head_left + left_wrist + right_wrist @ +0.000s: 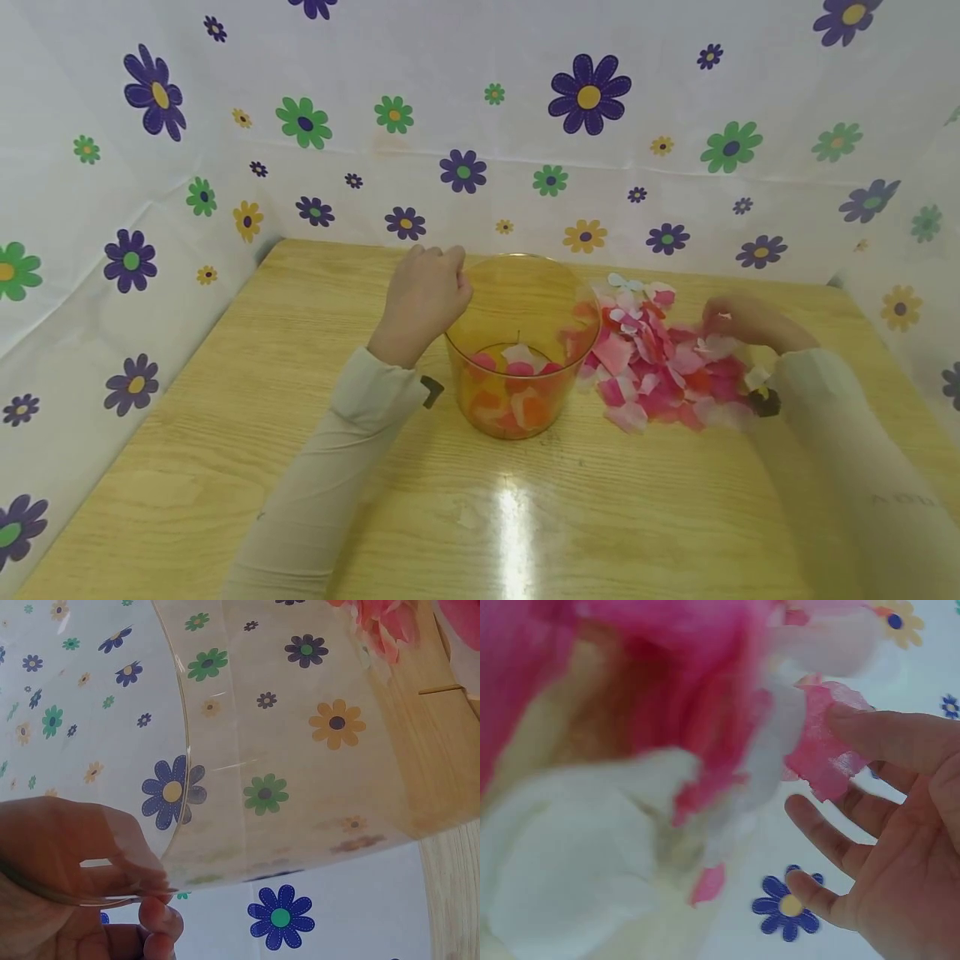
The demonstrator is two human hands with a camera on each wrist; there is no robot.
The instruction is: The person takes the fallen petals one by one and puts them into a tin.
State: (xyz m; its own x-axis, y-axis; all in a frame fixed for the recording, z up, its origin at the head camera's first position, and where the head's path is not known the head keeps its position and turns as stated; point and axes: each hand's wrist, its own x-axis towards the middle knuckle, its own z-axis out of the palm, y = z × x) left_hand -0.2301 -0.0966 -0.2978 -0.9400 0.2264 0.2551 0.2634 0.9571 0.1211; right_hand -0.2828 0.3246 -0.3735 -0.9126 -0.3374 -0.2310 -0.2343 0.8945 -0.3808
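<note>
A see-through amber plastic bucket [517,321] stands upright on the table with some pink, orange and white petals [517,400] at its bottom. My left hand [423,300] grips the bucket's rim at its left side, thumb and fingers on either side of the wall in the left wrist view. To the right of the bucket lies a loose heap of pink, red and white artificial petals [652,367]. Over the heap's right side is my right hand [750,321], blurred in the head view. In the right wrist view its thumb and index finger pinch a pink petal [825,746], other fingers spread.
The wood-grain table [487,517] has a bright light reflection near its front. A white cloth with printed flowers [480,125] hangs behind it and along both sides. A pale blue-white petal-like piece [624,283] lies at the heap's back edge.
</note>
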